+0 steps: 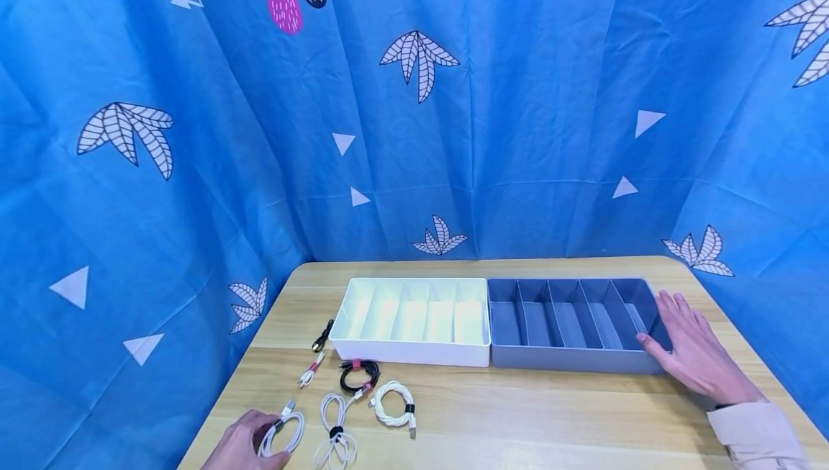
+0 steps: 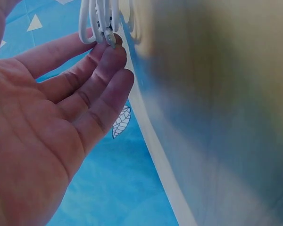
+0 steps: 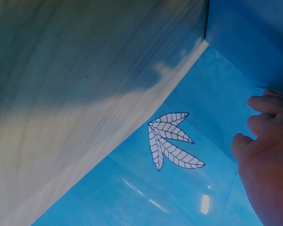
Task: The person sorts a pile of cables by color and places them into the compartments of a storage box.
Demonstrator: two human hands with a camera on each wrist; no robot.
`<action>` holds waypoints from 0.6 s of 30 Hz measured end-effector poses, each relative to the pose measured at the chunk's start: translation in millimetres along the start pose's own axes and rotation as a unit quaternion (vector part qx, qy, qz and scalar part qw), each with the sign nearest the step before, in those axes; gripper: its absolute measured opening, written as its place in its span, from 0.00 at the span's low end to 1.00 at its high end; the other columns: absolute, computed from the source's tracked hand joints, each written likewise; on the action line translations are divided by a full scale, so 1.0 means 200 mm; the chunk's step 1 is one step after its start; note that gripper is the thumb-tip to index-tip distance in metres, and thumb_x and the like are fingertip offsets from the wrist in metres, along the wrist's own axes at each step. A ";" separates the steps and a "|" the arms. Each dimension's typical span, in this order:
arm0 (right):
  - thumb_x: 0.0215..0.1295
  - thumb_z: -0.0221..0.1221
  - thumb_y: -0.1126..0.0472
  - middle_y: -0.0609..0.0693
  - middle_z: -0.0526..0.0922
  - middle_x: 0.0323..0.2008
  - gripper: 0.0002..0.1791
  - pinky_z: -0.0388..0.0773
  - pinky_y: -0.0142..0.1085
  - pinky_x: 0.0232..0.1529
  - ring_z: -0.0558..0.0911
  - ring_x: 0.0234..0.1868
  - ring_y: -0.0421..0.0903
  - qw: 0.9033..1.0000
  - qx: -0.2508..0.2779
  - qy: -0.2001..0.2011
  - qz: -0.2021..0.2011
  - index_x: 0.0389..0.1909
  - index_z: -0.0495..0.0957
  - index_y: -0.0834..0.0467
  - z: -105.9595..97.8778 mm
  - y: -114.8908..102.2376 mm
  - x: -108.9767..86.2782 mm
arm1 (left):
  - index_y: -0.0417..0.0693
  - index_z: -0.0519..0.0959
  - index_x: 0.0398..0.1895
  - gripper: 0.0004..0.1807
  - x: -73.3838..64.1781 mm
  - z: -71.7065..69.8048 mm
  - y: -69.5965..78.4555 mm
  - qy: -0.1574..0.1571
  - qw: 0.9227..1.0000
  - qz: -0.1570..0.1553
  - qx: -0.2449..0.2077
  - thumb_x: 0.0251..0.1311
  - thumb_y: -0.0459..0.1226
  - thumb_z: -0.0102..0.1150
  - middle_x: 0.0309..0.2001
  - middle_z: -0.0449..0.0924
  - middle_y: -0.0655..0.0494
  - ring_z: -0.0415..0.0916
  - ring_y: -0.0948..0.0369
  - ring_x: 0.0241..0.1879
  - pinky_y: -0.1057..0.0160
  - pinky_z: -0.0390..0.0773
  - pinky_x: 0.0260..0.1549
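At the table's front left, my left hand pinches a coiled white charging cable with a black tie. Seen by the left wrist camera, the cable sits at the fingertips, its loops partly cut off by the frame. My right hand rests at the right end of a grey divided box, thumb over its front right corner and fingers along the end wall. In the right wrist view, the fingers of that hand touch the box's edge.
A white divided box stands against the grey one's left side. Near the left hand lie a loosely tied white cable, a coiled white cable, a black coiled cable, a small white cable and a small black cable.
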State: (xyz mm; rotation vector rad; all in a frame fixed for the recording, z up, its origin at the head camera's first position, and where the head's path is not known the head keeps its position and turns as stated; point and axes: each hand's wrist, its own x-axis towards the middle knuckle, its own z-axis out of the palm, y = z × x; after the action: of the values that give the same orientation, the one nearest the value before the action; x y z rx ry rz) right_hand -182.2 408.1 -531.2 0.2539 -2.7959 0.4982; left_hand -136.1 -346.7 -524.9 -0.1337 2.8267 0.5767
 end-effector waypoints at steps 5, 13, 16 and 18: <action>0.71 0.51 0.45 0.68 0.36 0.77 0.49 0.08 0.39 0.72 0.23 0.78 0.54 1.000 -0.001 0.002 -0.003 0.77 0.34 0.65 0.00 0.00 0.00 | 0.42 0.81 0.50 0.35 0.00 0.00 0.00 0.002 1.000 0.000 -0.005 0.40 0.54 0.76 0.42 0.79 0.53 0.75 0.60 0.39 0.55 0.80 0.41; 0.71 0.52 0.45 0.68 0.36 0.77 0.49 0.08 0.39 0.73 0.23 0.78 0.54 1.000 0.000 0.002 -0.003 0.77 0.34 0.65 0.00 0.00 0.00 | 0.41 0.81 0.51 0.36 0.01 -0.01 0.01 0.004 1.000 0.001 -0.003 0.40 0.54 0.76 0.42 0.79 0.53 0.76 0.60 0.40 0.53 0.81 0.42; 0.71 0.52 0.46 0.69 0.36 0.77 0.49 0.08 0.39 0.72 0.23 0.78 0.54 1.000 0.000 0.001 -0.002 0.77 0.35 0.66 0.00 0.00 0.00 | 0.40 0.80 0.52 0.38 0.01 -0.02 0.01 0.005 1.000 -0.001 -0.006 0.40 0.54 0.76 0.44 0.79 0.52 0.76 0.59 0.41 0.50 0.81 0.44; 0.71 0.52 0.46 0.69 0.36 0.77 0.49 0.08 0.38 0.72 0.23 0.78 0.54 1.000 0.001 0.001 -0.003 0.77 0.35 0.66 0.00 0.00 0.00 | 0.40 0.80 0.53 0.39 0.01 -0.02 0.02 0.010 1.000 -0.001 -0.005 0.40 0.55 0.76 0.45 0.79 0.51 0.76 0.59 0.42 0.49 0.81 0.45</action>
State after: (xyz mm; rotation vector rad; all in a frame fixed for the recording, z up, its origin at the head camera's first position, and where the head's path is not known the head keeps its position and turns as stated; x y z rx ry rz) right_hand -182.3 408.0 -531.4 0.2612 -2.7929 0.4985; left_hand -139.2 -344.7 -519.4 -0.1439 2.8429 0.5923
